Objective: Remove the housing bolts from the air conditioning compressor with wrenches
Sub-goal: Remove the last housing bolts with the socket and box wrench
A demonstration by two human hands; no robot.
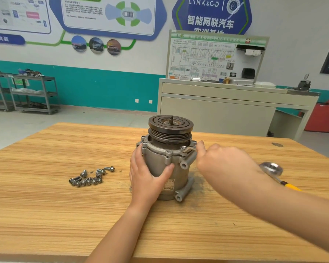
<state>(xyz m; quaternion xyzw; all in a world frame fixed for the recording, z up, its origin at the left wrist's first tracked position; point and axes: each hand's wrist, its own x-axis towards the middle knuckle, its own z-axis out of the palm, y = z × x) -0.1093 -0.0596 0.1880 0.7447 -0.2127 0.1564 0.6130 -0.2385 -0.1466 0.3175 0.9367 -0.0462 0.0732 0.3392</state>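
Observation:
The grey air conditioning compressor [169, 164] stands upright on the wooden table [65, 215], its dark pulley [170, 123] on top. My left hand [146, 179] grips the housing from the left, with the thumb across the front. My right hand [222, 164], blurred, is at the right side of the upper flange with curled fingers. It holds a small silver wrench [189, 149] whose end sits on a flange bolt [183, 148]. Several loose bolts [89, 178] lie in a pile on the table left of the compressor.
A ratchet with a yellow handle [273, 169] lies on the table behind my right forearm. Dark grit marks the wood right of the compressor. Beyond the table stand a beige training bench [226, 109], grey shelf carts [34, 92] and a red cabinet [321, 116].

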